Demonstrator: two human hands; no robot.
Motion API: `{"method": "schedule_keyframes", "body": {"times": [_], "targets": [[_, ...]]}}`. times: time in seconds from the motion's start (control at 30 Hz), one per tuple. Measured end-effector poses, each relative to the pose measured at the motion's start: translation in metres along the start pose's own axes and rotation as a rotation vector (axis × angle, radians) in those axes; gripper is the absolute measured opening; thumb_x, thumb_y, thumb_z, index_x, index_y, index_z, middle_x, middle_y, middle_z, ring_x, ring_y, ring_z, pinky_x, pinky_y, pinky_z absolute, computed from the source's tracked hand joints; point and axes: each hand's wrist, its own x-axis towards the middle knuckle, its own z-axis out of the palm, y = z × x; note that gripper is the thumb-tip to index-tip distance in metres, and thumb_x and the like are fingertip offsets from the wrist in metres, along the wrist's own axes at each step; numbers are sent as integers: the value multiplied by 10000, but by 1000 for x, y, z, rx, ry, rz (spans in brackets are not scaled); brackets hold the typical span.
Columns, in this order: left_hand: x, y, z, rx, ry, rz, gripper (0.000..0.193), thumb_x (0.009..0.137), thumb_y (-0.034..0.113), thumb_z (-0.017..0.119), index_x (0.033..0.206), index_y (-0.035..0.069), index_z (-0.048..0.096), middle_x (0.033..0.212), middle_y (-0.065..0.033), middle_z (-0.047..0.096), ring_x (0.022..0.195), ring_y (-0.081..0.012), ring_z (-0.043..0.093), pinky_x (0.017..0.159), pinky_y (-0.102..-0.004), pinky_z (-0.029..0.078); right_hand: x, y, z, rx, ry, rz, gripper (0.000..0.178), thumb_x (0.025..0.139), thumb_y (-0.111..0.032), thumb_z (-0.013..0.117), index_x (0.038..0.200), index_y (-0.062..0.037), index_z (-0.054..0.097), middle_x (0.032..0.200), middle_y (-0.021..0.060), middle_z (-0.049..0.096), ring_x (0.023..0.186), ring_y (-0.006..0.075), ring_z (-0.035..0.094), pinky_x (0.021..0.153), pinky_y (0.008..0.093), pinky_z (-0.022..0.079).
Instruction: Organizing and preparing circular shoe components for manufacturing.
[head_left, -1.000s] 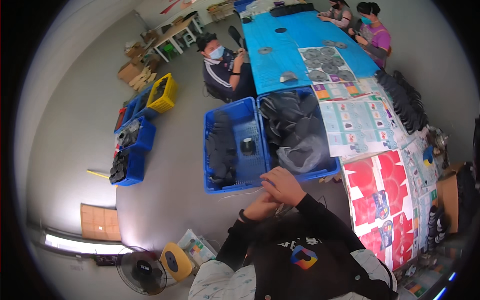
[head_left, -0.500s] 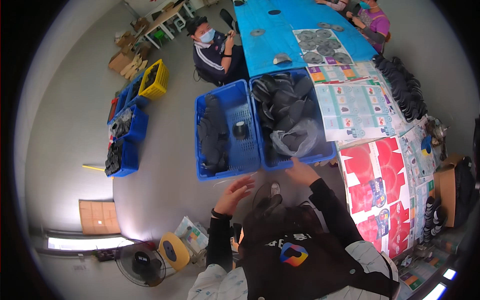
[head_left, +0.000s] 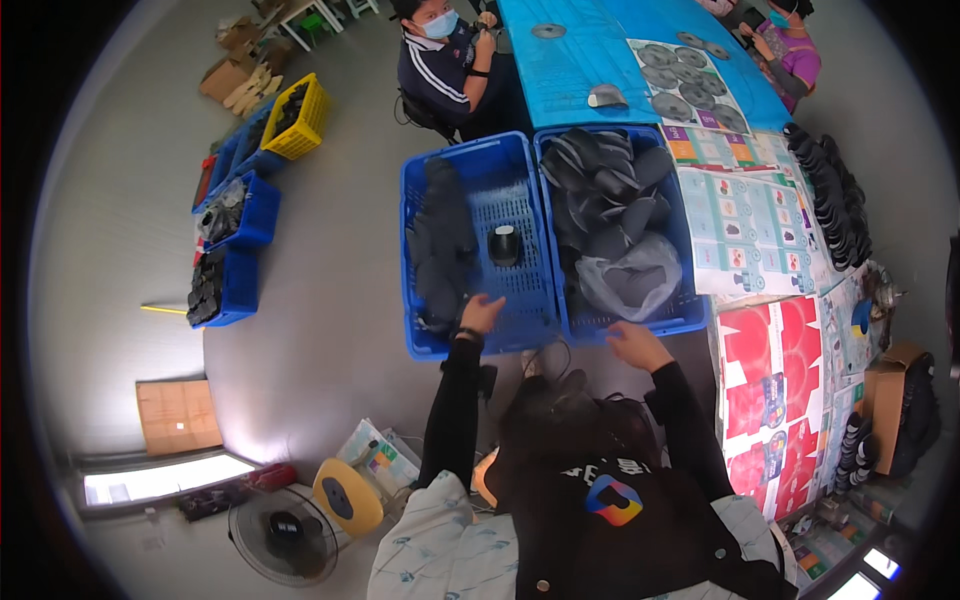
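My left hand (head_left: 482,313) reaches over the near end of the left blue crate (head_left: 480,345), its fingers apart and nothing in them. Along that crate's left side lies a row of dark curved pieces (head_left: 440,235). A single black cup-shaped piece (head_left: 505,246) with a pale top rests on the crate's slotted bottom. My right hand (head_left: 638,346) is at the near rim of the right blue crate (head_left: 690,318), fingers loosely bent, with no object seen in it. Black curved pieces (head_left: 610,190) fill that crate, and a clear plastic bag (head_left: 640,280) with dark contents lies at its near end.
A table with a blue cover (head_left: 650,30) and printed sheets (head_left: 740,220) stands beyond and to the right. A seated person (head_left: 450,70) is near the left crate; another (head_left: 790,60) sits across. Stacked crates (head_left: 240,215), a fan (head_left: 285,535) and a yellow-backed chair (head_left: 348,497) are left.
My left hand has moved forward, from short of the left crate to over its near end. My right hand stays by the right crate's near rim. The whole view has shifted.
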Motion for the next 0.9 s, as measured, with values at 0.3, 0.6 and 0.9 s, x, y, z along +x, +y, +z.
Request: {"method": "schedule_keyframes", "body": {"times": [0.3,0.6,0.9], "targets": [[243,33,45,409,537,-10,677,807,420,788,1238,-41,544,1146,-259,657,1125,-399,631,947,-481,514,-5,-5,17,-78,42,247,339,944,-204,630,1192,27,616,749,113,693,670,172,690,612,322,520],[163,20,-11,240,414,374,303,765,230,696,961,27,586,909,-249,666,948,-458,640,833,-508,511,20,-26,4,163,33,423,324,954,-186,608,1203,22,613,763,109,694,684,182,688,651,311,527],[109,-21,-207,552,5,-471,222,866,179,680,920,-33,717,913,-178,743,668,-307,737,631,-419,598,54,-21,-25,5,59,261,324,929,-226,652,1176,-17,631,772,128,688,696,247,693,662,351,517]]}}
